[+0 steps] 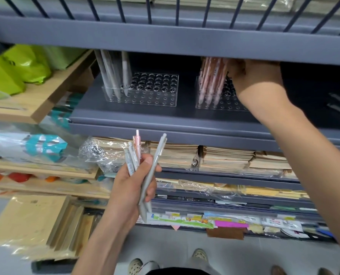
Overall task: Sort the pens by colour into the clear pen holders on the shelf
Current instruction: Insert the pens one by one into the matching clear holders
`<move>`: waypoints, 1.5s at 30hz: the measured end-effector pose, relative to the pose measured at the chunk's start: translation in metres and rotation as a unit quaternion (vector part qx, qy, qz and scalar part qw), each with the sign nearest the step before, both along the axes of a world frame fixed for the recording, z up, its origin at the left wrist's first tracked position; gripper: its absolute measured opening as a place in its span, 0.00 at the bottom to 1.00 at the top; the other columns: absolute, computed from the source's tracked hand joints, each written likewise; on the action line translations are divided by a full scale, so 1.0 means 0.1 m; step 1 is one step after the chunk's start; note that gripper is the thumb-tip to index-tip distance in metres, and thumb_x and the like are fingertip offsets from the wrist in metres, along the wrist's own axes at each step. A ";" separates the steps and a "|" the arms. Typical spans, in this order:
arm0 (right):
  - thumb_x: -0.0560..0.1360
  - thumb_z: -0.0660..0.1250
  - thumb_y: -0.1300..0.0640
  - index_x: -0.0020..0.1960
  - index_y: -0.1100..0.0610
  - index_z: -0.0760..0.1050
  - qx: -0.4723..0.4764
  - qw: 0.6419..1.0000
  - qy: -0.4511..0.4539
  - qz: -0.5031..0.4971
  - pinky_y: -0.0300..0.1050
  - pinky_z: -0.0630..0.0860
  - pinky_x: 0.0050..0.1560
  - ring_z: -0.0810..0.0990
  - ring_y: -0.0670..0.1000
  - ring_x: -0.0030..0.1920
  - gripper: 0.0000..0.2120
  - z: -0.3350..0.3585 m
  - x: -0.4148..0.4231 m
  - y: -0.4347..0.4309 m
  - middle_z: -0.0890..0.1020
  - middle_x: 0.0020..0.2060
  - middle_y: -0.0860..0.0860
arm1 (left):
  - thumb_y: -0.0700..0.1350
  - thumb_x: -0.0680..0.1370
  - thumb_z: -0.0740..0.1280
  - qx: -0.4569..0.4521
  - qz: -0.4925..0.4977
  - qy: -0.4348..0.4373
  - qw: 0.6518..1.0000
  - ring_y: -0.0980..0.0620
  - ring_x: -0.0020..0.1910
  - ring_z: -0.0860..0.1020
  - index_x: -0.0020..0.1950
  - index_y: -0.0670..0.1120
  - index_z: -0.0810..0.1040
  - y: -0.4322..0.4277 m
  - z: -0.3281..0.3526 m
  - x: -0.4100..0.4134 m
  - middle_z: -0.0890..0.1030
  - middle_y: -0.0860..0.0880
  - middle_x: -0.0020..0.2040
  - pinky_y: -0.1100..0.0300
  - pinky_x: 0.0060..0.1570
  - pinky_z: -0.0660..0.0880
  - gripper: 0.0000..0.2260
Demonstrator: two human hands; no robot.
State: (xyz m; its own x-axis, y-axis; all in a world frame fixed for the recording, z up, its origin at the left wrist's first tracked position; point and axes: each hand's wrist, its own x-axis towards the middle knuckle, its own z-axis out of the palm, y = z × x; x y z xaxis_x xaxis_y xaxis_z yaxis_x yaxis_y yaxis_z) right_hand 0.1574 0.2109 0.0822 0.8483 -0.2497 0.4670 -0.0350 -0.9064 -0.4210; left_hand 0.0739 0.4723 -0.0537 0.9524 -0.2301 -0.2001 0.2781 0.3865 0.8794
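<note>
Two clear pen holders stand on the grey shelf (165,118). The left holder (145,96) has a few grey-white pens (110,76) leaning in its left holes. The right holder (224,105) carries a cluster of pink pens (211,80). My right hand (252,78) reaches under the upper shelf, its fingers curled at the top of the rightmost pink pen; the shelf edge partly hides them. Lower down, my left hand (129,187) grips a bundle of pens: a long grey pen (155,165), two whitish pens (130,157) and one pink pen (137,143).
The upper shelf edge (165,40) hangs low over the pen tops. Stacked wrapped notebooks (224,157) fill the shelves below. Green bags (16,66) lie on a wooden rack (46,104) at the left. Dark pens (338,104) lie far right on the shelf.
</note>
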 end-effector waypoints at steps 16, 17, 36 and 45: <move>0.78 0.64 0.51 0.54 0.57 0.79 0.077 0.991 -0.100 -0.034 0.33 0.71 0.47 0.81 0.51 0.45 0.11 -0.23 -0.15 0.04 0.83 0.44 0.50 | 0.51 0.76 0.67 0.018 -0.062 -0.019 0.998 0.55 0.24 0.69 0.53 0.41 0.74 0.37 0.05 0.13 0.82 0.45 0.41 0.65 0.21 0.68 0.13; 0.78 0.64 0.52 0.54 0.56 0.80 0.105 0.985 -0.127 -0.044 0.32 0.71 0.46 0.81 0.49 0.43 0.11 -0.23 -0.20 0.08 0.82 0.42 0.47 | 0.51 0.76 0.68 0.020 -0.062 -0.023 0.998 0.55 0.23 0.69 0.52 0.41 0.74 0.41 0.05 0.14 0.82 0.45 0.41 0.65 0.21 0.68 0.14; 0.72 0.74 0.53 0.44 0.54 0.84 0.428 0.868 0.139 0.209 0.35 0.73 0.36 0.75 0.42 0.34 0.05 -0.82 -0.75 1.69 0.83 0.35 0.48 | 0.52 0.77 0.68 0.037 -0.089 -0.076 0.992 0.54 0.22 0.70 0.50 0.43 0.74 0.88 0.04 0.23 0.84 0.42 0.43 0.64 0.21 0.68 0.12; 0.82 0.61 0.59 0.51 0.60 0.72 0.509 0.842 -0.066 0.165 0.45 0.81 0.40 0.84 0.55 0.37 0.04 -0.40 -0.32 1.73 0.83 0.38 0.56 | 0.51 0.78 0.66 0.007 -0.058 -0.037 0.998 0.56 0.21 0.62 0.49 0.45 0.74 1.10 0.07 0.34 0.75 0.47 0.35 0.65 0.19 0.60 0.10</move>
